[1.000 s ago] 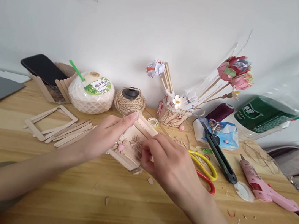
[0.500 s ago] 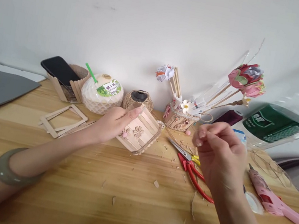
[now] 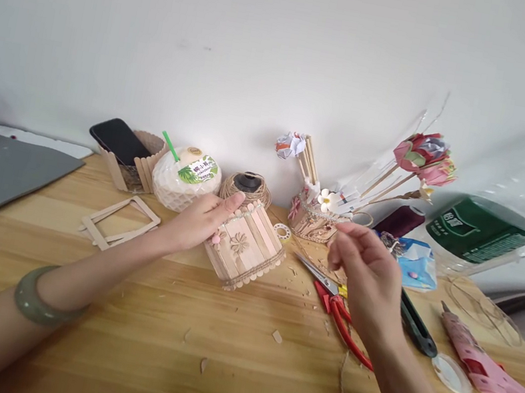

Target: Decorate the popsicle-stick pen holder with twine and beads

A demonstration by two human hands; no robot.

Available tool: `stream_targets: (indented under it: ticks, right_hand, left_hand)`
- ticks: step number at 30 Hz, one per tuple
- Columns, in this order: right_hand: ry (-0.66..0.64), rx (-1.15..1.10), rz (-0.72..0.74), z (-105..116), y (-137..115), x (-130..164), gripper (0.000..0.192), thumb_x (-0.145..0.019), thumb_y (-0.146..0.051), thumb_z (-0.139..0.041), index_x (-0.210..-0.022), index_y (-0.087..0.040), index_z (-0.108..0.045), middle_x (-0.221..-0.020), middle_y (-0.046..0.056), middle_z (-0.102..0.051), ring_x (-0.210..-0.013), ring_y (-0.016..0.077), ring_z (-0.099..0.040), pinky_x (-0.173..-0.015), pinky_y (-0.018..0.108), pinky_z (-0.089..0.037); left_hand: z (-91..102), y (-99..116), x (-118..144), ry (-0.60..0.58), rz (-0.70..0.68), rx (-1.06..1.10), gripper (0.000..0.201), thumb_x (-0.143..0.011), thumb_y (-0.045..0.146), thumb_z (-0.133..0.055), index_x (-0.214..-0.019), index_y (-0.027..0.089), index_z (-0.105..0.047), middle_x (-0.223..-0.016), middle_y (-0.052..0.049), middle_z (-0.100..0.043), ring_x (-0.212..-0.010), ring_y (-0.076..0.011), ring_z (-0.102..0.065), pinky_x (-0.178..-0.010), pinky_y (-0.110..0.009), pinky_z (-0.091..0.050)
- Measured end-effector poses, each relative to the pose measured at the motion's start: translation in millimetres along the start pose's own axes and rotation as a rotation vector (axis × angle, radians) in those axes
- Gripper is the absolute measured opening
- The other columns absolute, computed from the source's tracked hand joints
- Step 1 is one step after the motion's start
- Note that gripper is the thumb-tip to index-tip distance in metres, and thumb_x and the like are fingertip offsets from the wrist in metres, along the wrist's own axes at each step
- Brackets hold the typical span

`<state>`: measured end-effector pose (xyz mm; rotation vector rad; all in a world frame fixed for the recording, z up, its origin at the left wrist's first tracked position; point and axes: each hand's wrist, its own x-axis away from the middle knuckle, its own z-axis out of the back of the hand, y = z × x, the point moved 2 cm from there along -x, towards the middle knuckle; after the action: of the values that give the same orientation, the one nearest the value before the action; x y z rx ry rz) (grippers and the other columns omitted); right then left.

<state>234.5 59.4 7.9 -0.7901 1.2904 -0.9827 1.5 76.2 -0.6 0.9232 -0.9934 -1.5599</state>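
Note:
My left hand (image 3: 200,221) grips a small craft-stick box (image 3: 252,252) by its upper left side, the thumb along the top edge. The box is tilted, with twine trim, a twine flower (image 3: 240,243) and a pink pompom (image 3: 216,238) on its face. Right of the box, my right hand (image 3: 366,269) is raised with thumb and fingertips pinched together; whatever is between them is too small to make out. Below that hand lie red-handled scissors (image 3: 342,319), partly covered by it. Behind the box sits a ball of twine (image 3: 228,185).
A decorated stick holder (image 3: 316,223) with paper flowers (image 3: 425,156) stands by the wall. Around it are a coconut with a straw (image 3: 184,179), a phone in a stick box (image 3: 120,139), a stick frame (image 3: 100,237), a pink glue gun (image 3: 477,360) and a large plastic bottle (image 3: 485,229).
The whole view has shifted slightly, putting things lower in the picture. The box has turned a little in my left hand. My right hand is nearer the box, its fingers still pinched.

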Motion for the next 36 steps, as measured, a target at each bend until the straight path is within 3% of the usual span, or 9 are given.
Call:
stream_targets:
  ticks: [3, 5, 9, 14, 21, 25, 28, 33, 36]
  right_hand:
    - [-0.254, 0.152, 0.027, -10.5, 6.3, 6.3, 0.033, -0.080, -0.030, -0.062, -0.111, -0.023, -0.054, -0.106, 0.006, -0.057, -0.098, 0.0183, -0.056, -0.082, 0.033, -0.048]
    - [-0.443, 0.183, 0.037, -20.3, 12.3, 12.9, 0.053, -0.077, -0.035, -0.067, -0.124, -0.025, -0.045, -0.132, 0.010, -0.043, -0.121, 0.0232, -0.043, -0.098, 0.042, -0.040]
    - [-0.648, 0.184, 0.040, -37.2, 20.8, 25.7, 0.101, -0.066, -0.037, -0.076, -0.142, -0.025, -0.010, -0.148, 0.017, -0.020, -0.133, 0.0271, -0.029, -0.106, 0.048, -0.030]
    - [-0.632, 0.367, 0.201, -43.0, 14.0, 31.0, 0.123, -0.060, -0.030, -0.081, -0.143, -0.021, 0.009, -0.149, 0.020, -0.011, -0.138, 0.0287, -0.016, -0.110, 0.047, -0.021]
    - [-0.588, 0.503, 0.331, -39.4, 16.6, 32.5, 0.109, -0.064, -0.022, -0.074, -0.143, -0.019, 0.001, -0.145, 0.020, -0.021, -0.134, 0.0314, -0.026, -0.106, 0.046, -0.031]
    - [-0.500, 0.577, 0.366, -38.6, 28.5, 31.1, 0.110, -0.065, -0.025, -0.073, -0.143, -0.020, 0.006, -0.144, 0.020, -0.022, -0.133, 0.0334, -0.027, -0.105, 0.048, -0.033]
    - [-0.396, 0.686, 0.349, -37.0, 35.9, 29.4, 0.108, -0.066, -0.020, -0.070, -0.143, -0.019, 0.006, -0.144, 0.022, -0.019, -0.134, 0.0341, -0.025, -0.104, 0.049, -0.034]
    - [-0.354, 0.794, 0.440, -36.3, 40.5, 28.6, 0.102, -0.070, -0.015, -0.063, -0.143, -0.014, 0.009, -0.143, 0.024, -0.020, -0.135, 0.0331, -0.022, -0.105, 0.050, -0.033]
    - [-0.352, 0.826, 0.474, -35.3, 41.5, 27.8, 0.101, -0.071, -0.016, -0.061, -0.143, -0.012, 0.010, -0.142, 0.024, -0.022, -0.134, 0.0330, -0.023, -0.104, 0.050, -0.034]
  left_hand:
    - [-0.4, 0.9, 1.4, -0.028, -0.016, 0.002, 0.060, -0.083, 0.065, -0.032, -0.046, 0.019, -0.042, -0.037, 0.004, -0.041, -0.036, -0.0101, -0.043, -0.040, -0.021, -0.033]
    - [-0.5, 2.5, 2.9, -0.050, -0.034, -0.005, 0.060, -0.081, 0.067, -0.032, -0.046, 0.019, -0.043, -0.037, 0.004, -0.040, -0.036, -0.0101, -0.043, -0.040, -0.021, -0.033]
    - [-1.4, 7.1, 6.1, -0.099, -0.076, -0.012, 0.063, -0.079, 0.070, -0.030, -0.048, 0.017, -0.046, -0.038, 0.005, -0.039, -0.036, -0.0095, -0.042, -0.040, -0.021, -0.032]
    - [-5.6, 10.0, 12.0, -0.186, -0.091, 0.012, 0.069, -0.081, 0.069, -0.023, -0.055, 0.015, -0.055, -0.043, 0.004, -0.042, -0.037, -0.0088, -0.041, -0.040, -0.021, -0.030]
    - [-8.9, 7.5, 13.2, -0.275, -0.086, 0.094, 0.074, -0.083, 0.067, -0.016, -0.061, 0.014, -0.062, -0.048, 0.001, -0.051, -0.039, -0.0094, -0.043, -0.043, -0.022, -0.034]
    - [-1.4, 7.9, 3.1, -0.059, -0.133, 0.123, 0.047, -0.088, 0.050, -0.035, -0.081, 0.015, -0.066, -0.070, -0.004, -0.065, -0.064, -0.0162, -0.060, -0.062, -0.027, -0.046]
    - [5.0, 6.7, -4.0, 0.134, -0.155, 0.139, 0.021, -0.082, 0.032, -0.049, -0.091, 0.017, -0.061, -0.073, -0.001, -0.062, -0.074, -0.0181, -0.062, -0.072, -0.031, -0.048]
    - [9.4, 2.0, -8.2, 0.294, -0.152, 0.113, 0.015, -0.077, 0.023, -0.046, -0.080, 0.017, -0.060, -0.066, 0.003, -0.051, -0.068, -0.0156, -0.054, -0.071, -0.031, -0.045]
    - [10.4, 3.7, -7.3, 0.315, -0.155, 0.109, 0.017, -0.077, 0.023, -0.047, -0.083, 0.017, -0.061, -0.067, 0.003, -0.051, -0.070, -0.0150, -0.052, -0.072, -0.029, -0.043]
